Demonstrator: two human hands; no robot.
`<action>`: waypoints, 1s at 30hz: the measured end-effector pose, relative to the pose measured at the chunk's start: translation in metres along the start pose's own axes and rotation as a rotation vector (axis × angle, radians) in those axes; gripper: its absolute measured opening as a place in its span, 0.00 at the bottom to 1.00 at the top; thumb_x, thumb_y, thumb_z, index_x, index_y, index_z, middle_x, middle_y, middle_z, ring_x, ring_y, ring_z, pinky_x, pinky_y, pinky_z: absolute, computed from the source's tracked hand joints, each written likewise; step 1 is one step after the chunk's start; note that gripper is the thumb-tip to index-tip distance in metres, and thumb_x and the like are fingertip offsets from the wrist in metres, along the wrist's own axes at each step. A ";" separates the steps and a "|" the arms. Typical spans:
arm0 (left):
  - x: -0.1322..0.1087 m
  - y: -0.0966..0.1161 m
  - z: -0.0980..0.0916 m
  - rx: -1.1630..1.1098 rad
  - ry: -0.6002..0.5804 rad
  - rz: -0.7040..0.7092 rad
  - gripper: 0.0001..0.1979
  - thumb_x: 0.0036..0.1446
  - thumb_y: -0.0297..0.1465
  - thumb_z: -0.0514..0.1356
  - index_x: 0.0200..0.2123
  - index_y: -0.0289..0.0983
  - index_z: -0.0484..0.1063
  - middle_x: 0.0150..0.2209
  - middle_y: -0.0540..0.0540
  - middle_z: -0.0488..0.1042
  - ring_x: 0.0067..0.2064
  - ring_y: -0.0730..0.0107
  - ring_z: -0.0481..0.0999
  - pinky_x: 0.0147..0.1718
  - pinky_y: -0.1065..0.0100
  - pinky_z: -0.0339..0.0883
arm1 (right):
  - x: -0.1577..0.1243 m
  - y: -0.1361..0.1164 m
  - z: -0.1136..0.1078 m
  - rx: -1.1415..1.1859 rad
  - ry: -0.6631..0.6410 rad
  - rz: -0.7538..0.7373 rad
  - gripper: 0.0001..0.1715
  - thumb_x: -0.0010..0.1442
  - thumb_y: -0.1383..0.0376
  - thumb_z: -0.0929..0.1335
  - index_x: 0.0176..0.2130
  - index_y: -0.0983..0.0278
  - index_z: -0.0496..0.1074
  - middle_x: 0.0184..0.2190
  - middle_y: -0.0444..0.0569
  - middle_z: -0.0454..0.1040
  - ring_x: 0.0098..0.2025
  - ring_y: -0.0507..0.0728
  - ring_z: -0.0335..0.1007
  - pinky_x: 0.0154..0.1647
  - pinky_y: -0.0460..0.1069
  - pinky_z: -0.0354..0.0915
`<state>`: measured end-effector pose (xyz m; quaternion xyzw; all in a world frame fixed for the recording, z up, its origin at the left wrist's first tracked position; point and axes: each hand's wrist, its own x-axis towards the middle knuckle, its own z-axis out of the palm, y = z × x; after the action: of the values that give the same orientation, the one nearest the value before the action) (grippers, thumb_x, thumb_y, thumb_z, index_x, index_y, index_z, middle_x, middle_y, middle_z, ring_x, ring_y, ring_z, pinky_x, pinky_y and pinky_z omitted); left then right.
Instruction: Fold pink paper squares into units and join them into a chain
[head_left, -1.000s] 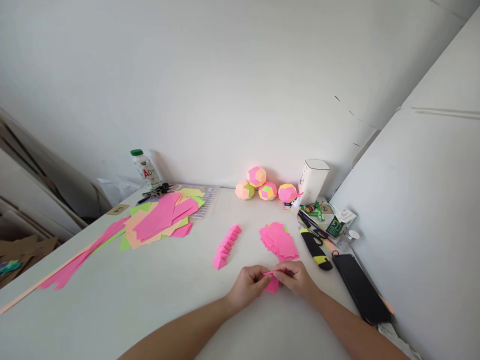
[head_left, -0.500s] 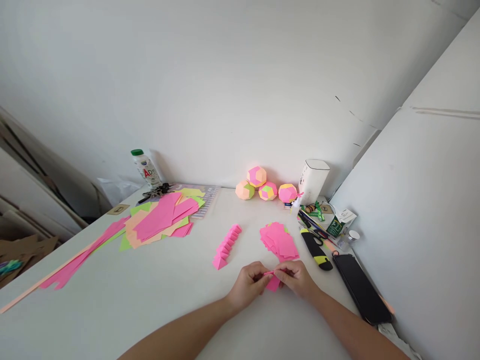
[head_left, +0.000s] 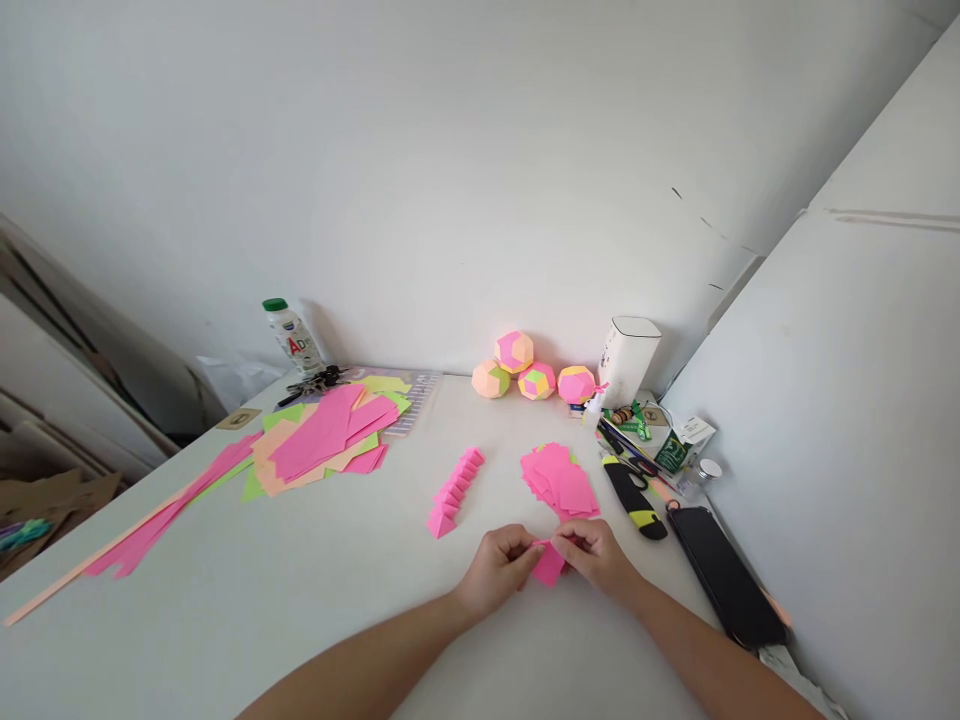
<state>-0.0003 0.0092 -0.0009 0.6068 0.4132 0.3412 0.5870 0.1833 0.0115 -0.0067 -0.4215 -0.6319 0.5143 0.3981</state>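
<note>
Between my fingertips is a small pink paper piece [head_left: 549, 566], pinched along its upper edge from both sides. My left hand [head_left: 495, 572] grips its left side, and my right hand [head_left: 597, 558] grips its right side. Just beyond the hands lies a loose pile of pink paper pieces [head_left: 559, 478]. To the left of that pile, a slanting row of folded pink pieces [head_left: 455, 493] stands on the white table [head_left: 360, 570]. Several pink, peach, yellow and green paper balls [head_left: 514, 352] sit against the wall.
Coloured paper sheets [head_left: 315, 440] and long strips [head_left: 172, 510] lie at the left, near a bottle [head_left: 291, 338]. At the right are a yellow-and-black cutter [head_left: 634, 500], a black phone [head_left: 724, 575], a white container [head_left: 628, 362] and a small jar [head_left: 705, 473].
The pink piece between my fingers shows slightly more of its face, with its upper edge tilted a little. Both hands have barely moved and keep their pinch.
</note>
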 end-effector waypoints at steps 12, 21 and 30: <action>-0.001 0.002 -0.004 -0.138 0.008 0.020 0.18 0.60 0.42 0.49 0.28 0.35 0.68 0.17 0.54 0.63 0.21 0.75 0.60 0.24 0.71 0.55 | 0.003 0.006 -0.004 0.136 0.027 0.066 0.12 0.56 0.60 0.68 0.26 0.65 0.71 0.18 0.42 0.67 0.20 0.51 0.65 0.22 0.45 0.63; 0.001 0.002 0.001 -0.100 -0.017 -0.007 0.11 0.53 0.38 0.57 0.29 0.34 0.69 0.23 0.50 0.70 0.22 0.76 0.62 0.21 0.73 0.53 | 0.002 0.001 -0.002 0.007 -0.054 0.018 0.12 0.57 0.61 0.67 0.27 0.66 0.73 0.20 0.44 0.69 0.22 0.51 0.64 0.24 0.45 0.62; 0.002 -0.002 0.002 0.017 0.036 -0.007 0.06 0.50 0.31 0.56 0.25 0.35 0.65 0.19 0.55 0.62 0.21 0.79 0.55 0.20 0.74 0.49 | 0.002 -0.004 0.002 -0.165 -0.090 -0.067 0.13 0.57 0.62 0.66 0.27 0.67 0.74 0.19 0.43 0.67 0.22 0.50 0.60 0.22 0.45 0.56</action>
<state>0.0022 0.0095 -0.0033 0.6040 0.4288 0.3467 0.5755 0.1806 0.0123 -0.0026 -0.4082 -0.7030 0.4654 0.3502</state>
